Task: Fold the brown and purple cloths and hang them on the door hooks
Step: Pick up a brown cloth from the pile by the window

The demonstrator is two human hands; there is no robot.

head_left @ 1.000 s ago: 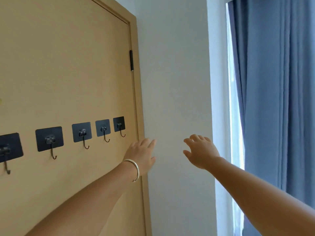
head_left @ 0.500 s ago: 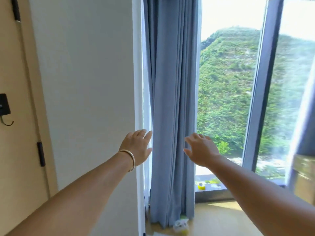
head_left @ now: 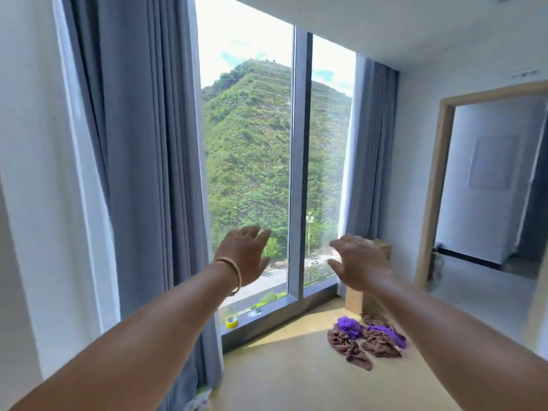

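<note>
Fingers [head_left: 255, 232] on the left hand [head_left: 244, 256] are spreading loosely, holding nothing, and the fingers [head_left: 341, 243] on the right hand [head_left: 358, 262] are lying just as relaxed and empty. Both arms are reaching out ahead at about the same height, palms facing away, the two hands sitting near each other but not touching. A thin bangle [head_left: 234, 271] is circling the left wrist. Down on the floor [head_left: 281, 378], toward the right and well below the hands, the brown cloths [head_left: 350, 348] and purple cloths [head_left: 350, 324] are lying crumpled together in one small heap, unfolded, the purple pieces resting on top of and between the brown ones. Just behind the heap a cardboard box [head_left: 355, 301] is standing against the wall by the window corner, partly hidden by the right arm. A tall window [head_left: 299, 173] is filling the middle of the view, with a green hill showing through the glass. Grey curtains are hanging at each side, the left curtain [head_left: 142, 173] close and wide, the right curtain [head_left: 370, 149] narrower in the far corner. On the sill a yellow tape roll [head_left: 231, 321] is sitting near the left curtain's edge. Off to the right, an open doorway [head_left: 439, 185] with a pale wood frame is giving onto another room.
</note>
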